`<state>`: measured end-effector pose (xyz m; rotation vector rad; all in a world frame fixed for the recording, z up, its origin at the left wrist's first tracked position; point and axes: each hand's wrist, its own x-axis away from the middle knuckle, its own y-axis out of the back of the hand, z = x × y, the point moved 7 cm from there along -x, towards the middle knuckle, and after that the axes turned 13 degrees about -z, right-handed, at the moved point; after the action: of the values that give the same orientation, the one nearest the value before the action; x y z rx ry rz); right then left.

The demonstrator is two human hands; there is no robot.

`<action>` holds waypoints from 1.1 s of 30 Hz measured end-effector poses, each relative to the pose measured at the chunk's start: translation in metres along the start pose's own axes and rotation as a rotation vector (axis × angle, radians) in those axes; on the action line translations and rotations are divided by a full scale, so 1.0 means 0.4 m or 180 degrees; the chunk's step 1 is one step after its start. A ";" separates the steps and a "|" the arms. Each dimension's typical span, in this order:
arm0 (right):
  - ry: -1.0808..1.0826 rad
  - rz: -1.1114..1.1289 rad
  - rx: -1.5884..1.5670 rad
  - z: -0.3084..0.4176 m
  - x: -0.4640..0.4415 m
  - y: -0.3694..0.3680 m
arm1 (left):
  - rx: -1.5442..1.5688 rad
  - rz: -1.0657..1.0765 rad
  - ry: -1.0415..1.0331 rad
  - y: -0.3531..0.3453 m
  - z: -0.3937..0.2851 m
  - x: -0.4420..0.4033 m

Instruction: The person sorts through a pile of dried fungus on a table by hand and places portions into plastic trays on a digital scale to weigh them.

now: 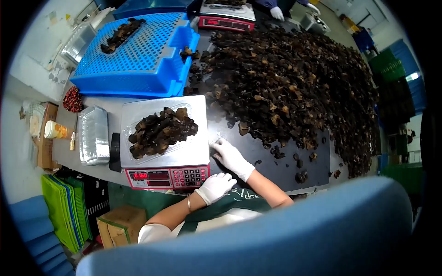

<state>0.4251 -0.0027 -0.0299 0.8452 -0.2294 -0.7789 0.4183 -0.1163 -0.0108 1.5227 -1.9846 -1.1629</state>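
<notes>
A heap of dark wood ear mushrooms [163, 132] lies in a clear plastic tray [180, 149] on the steel pan of a red digital scale [189, 178]. The scale's display seems to read 0.160. My left hand [216, 187], in a white glove, rests just right of the keypad, by the table's front edge; its fingers are loosely extended and hold nothing visible. My right hand [232, 159], also gloved, lies on the dark tabletop [294, 172] beside the pan's right edge. Its fingers are apart, with nothing seen between them.
A large pile of wood ear mushrooms [285, 83] covers the right of the table. Behind the scale stands an upturned blue crate [133, 69] with mushrooms on top. Stacked clear trays [94, 135] sit at left. Across the table are a second scale [227, 20] and another person's gloved hand [277, 13].
</notes>
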 end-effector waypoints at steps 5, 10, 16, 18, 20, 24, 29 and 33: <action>0.0261 0.0079 -0.0120 -0.050 -0.018 -0.053 | 0.0567 -0.0515 0.0027 0.122 0.006 0.030; -0.0253 -0.0135 -0.0581 -0.076 -0.030 0.047 | 0.0610 -0.1595 0.0895 0.390 0.052 0.058; 0.0064 -0.0826 -0.0813 0.100 -0.136 0.216 | -0.0821 -0.3514 0.1340 0.557 0.187 0.223; 0.0573 -0.0797 -0.0954 0.235 -0.187 0.214 | -0.0921 -0.3578 0.1601 0.583 0.227 0.242; 0.1106 -0.0615 -0.1099 0.341 -0.230 0.168 | -0.1210 -0.3524 0.1542 0.592 0.245 0.233; 0.1940 -0.0669 -0.0447 0.461 -0.292 0.026 | -0.1590 -0.3054 0.1760 0.556 0.290 0.210; 0.2116 -0.0672 0.0483 0.450 -0.284 -0.066 | -0.2013 -0.2263 0.2382 0.490 0.384 0.213; 0.1749 -0.0379 -0.0460 0.447 -0.282 0.080 | -0.0880 -0.2975 0.2144 0.542 0.354 0.237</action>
<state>0.2775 -0.0152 0.1246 0.9080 0.3635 -0.6369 0.1529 -0.1351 0.0608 2.3366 -0.6274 -0.9353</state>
